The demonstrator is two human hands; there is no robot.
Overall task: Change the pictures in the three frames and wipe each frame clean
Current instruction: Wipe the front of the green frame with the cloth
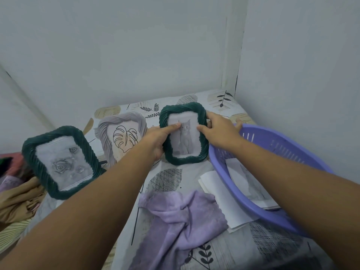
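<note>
Three twisted-rope frames stand on the leaf-print cloth. A dark green frame (58, 162) with a rose picture stands at the left, and a grey frame (120, 135) with a leaf drawing stands in the middle. At the right is a dark green frame (183, 133) with a kitten picture. My left hand (157, 139) grips its left edge, thumb on the glass. My right hand (220, 131) grips its right edge, thumb on the front. A lilac cloth (183, 221) lies crumpled in front.
A lilac plastic basket (292, 151) at the right holds printed sheets; more white paper (220, 193) lies beside it. Tan fabric (21, 199) is heaped at the left. White walls close the back and right side.
</note>
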